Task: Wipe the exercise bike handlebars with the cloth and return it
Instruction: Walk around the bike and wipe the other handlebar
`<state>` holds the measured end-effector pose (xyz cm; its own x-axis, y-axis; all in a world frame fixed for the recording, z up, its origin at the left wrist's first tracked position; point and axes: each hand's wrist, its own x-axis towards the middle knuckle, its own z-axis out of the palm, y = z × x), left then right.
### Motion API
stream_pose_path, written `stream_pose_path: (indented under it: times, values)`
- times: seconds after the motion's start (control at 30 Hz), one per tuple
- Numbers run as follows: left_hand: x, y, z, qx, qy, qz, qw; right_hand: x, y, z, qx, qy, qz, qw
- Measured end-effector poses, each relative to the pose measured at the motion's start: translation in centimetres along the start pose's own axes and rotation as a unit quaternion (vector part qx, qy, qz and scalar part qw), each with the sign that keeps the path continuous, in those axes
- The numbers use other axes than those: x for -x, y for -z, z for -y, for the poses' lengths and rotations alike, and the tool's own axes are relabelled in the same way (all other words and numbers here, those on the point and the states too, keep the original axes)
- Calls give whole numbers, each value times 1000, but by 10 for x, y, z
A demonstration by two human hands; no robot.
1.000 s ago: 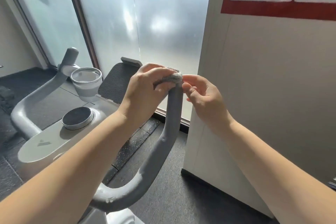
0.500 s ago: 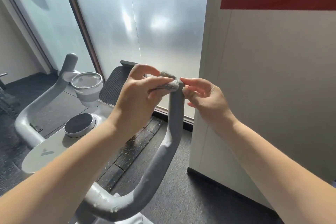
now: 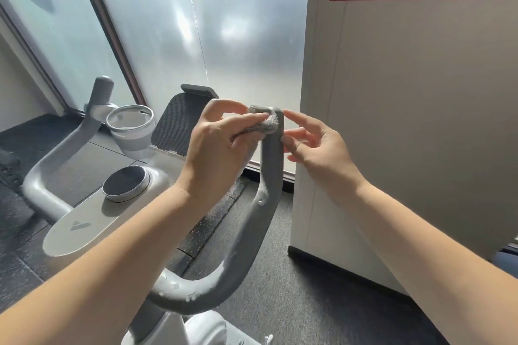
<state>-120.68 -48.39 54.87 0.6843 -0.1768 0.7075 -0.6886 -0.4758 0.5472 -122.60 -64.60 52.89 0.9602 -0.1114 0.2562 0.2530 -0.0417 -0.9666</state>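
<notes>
The left hand (image 3: pixel 215 148) pinches a small grey cloth (image 3: pixel 262 122) between thumb and curled fingers, pressing it against the top end of the right handlebar (image 3: pixel 270 171). The right hand (image 3: pixel 316 148) hovers just right of that tip with its fingers loosely spread and holding nothing; whether a fingertip touches the bar cannot be told. The bar's long axis rises nearly upright from a curved bend near the viewer, its tip pointing up and away toward the frosted glass (image 3: pixel 224 36). A white wall panel (image 3: pixel 406 120) stands close on the right, leaving only a narrow gap beside the right hand; left of the bar there is open room above the dark floor (image 3: pixel 280 288). On the bike's white console (image 3: pixel 84 224) a round dark knob (image 3: pixel 124 182) sits, and farther left a cup holder (image 3: pixel 131 127) stands; its contents are unclear. The left handlebar (image 3: pixel 70 143) curves up at far left.
</notes>
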Motion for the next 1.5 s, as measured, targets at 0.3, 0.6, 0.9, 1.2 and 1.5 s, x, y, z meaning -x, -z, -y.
stream_pose_path:
  times: [0.3, 0.6, 0.9, 1.2, 1.5]
  values:
    - [56, 24, 7, 8, -71, 235, 969, 20, -3, -8, 1, -32, -37, 999]
    - [17, 9, 12, -18, -57, 138, 989, 37, -9, -7, -4, -48, -28, 998]
    - [66, 62, 15, -26, -139, 386, 912, 58, -21, -16, 66, -50, -50, 995]
    - [48, 31, 10, 20, -55, 304, 951, 75, -34, -7, 57, -68, -88, 992]
    - [86, 91, 21, 19, -118, 446, 887, 86, -46, -23, 95, -59, -129, 985]
